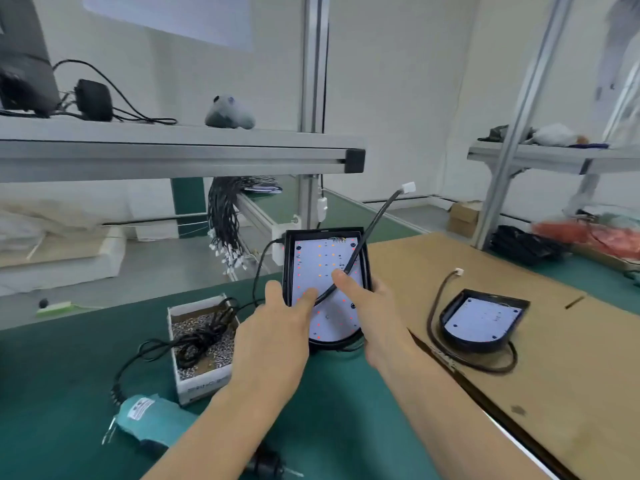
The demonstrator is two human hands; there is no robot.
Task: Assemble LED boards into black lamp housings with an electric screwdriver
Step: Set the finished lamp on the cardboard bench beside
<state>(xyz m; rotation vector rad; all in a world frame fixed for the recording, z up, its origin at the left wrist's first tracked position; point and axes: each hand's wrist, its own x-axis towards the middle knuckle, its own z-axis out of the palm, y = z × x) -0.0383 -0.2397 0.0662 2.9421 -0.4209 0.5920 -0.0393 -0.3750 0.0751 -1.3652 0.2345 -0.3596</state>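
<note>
A black lamp housing (290,258) is held tilted up above the green mat, with a white LED board (325,268) lying inside it. My left hand (277,327) grips the housing's left edge, thumb pressing on the board. My right hand (367,306) grips the right edge, thumb on the board beside a black cable (367,230) that arcs up to a white connector (408,187). A second housing with its board (483,318) lies on the cardboard at right. The teal electric screwdriver (149,419) lies on the mat at lower left, untouched.
A small cardboard box of screws (199,344) with a tangled black cord stands left of my hands. A brown cardboard sheet (554,393) covers the right bench. A bundle of black cables (225,220) hangs behind. An aluminium shelf (173,157) runs overhead.
</note>
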